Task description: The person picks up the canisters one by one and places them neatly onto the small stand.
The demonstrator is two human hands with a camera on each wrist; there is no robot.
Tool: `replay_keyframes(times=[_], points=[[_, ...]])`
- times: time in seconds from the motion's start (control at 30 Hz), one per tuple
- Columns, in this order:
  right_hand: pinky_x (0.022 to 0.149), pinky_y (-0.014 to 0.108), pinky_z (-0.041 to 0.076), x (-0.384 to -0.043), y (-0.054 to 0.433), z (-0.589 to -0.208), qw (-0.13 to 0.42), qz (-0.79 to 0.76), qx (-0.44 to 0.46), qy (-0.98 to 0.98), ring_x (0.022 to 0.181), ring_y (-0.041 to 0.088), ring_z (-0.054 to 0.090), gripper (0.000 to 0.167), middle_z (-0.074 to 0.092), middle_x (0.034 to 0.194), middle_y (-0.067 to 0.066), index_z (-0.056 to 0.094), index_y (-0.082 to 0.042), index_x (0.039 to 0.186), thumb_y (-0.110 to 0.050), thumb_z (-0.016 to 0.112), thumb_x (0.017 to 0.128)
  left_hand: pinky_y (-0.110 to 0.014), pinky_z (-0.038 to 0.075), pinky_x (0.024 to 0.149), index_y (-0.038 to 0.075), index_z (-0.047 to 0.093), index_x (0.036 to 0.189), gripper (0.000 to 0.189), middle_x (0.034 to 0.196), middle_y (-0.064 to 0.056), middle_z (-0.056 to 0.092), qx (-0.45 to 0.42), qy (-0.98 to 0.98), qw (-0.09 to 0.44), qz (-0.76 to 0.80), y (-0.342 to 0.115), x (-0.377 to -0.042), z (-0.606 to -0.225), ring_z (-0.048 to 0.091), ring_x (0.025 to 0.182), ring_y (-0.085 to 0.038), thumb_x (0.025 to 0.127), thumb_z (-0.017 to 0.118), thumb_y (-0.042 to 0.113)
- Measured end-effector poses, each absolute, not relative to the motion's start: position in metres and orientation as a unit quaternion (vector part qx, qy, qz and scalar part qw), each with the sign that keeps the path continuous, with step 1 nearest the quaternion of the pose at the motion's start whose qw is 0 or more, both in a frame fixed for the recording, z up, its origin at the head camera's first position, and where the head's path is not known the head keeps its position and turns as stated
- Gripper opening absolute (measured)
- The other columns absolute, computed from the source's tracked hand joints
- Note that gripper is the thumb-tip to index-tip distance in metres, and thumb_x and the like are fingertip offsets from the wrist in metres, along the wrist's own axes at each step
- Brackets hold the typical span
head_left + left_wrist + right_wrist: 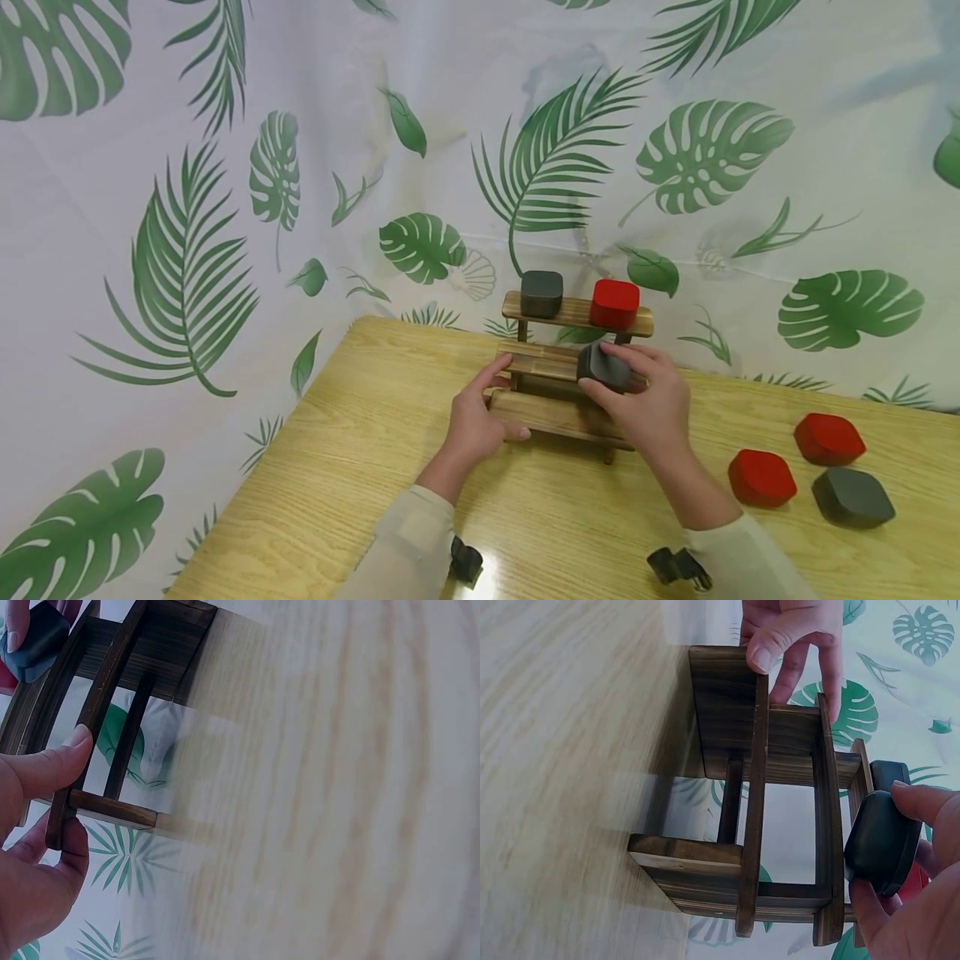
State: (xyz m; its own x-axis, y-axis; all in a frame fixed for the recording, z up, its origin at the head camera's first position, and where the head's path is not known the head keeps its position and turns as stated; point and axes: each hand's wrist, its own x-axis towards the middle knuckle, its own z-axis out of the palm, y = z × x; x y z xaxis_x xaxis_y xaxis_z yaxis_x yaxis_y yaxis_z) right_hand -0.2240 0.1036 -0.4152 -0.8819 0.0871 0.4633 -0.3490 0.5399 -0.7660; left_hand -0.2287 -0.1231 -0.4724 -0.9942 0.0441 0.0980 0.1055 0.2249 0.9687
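A three-tier wooden stand [551, 408] is on the table, and my left hand [477, 421] grips its left end. In the left wrist view the left thumb [56, 765] presses the edge of the lowest tier while fingers curl beneath it. My right hand [654, 400] pinches a dark grey rounded block [604, 368] between thumb and fingers, right at the right part of the middle tier. In the right wrist view that block [881, 844] is tilted close against the tier's edge. On the top tier sit another dark grey block [542, 294] and a red block [615, 303].
To the right on the wood-grain table [300, 500] lie two red blocks, the nearer one [761, 477] and the farther one [828, 439], beside a dark grey block [853, 497]. A leaf-print curtain [450, 125] hangs close behind the stand and along the left.
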Motion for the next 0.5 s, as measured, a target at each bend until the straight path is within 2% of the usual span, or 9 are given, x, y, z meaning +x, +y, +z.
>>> replay_keyframes(times=[0.2, 0.5], points=[[0.082, 0.055, 0.054, -0.224, 0.099, -0.415, 0.231, 0.470, 0.077, -0.848, 0.109, 0.035, 0.055, 0.048, 0.055, 0.124, 0.018, 0.073, -0.005, 0.121, -0.014, 0.089, 0.077, -0.043, 0.043, 0.100, 0.041, 0.049, 0.146, 0.108, 0.126, -0.003, 0.058, -0.049, -0.784, 0.030, -0.618, -0.123, -0.229, -0.472, 0.055, 0.100, -0.027, 0.061, 0.089, -0.014], [0.080, 0.052, 0.055, -0.225, 0.091, -0.417, 0.240, 0.482, 0.090, -0.838, 0.108, 0.034, 0.056, 0.049, 0.055, 0.122, 0.018, 0.074, -0.005, 0.120, -0.013, 0.091, 0.074, -0.043, 0.045, 0.097, 0.042, 0.050, 0.145, 0.107, 0.124, 0.000, 0.059, -0.042, -0.790, 0.031, -0.611, -0.122, -0.229, -0.472, 0.054, 0.099, -0.027, 0.061, 0.091, -0.011]])
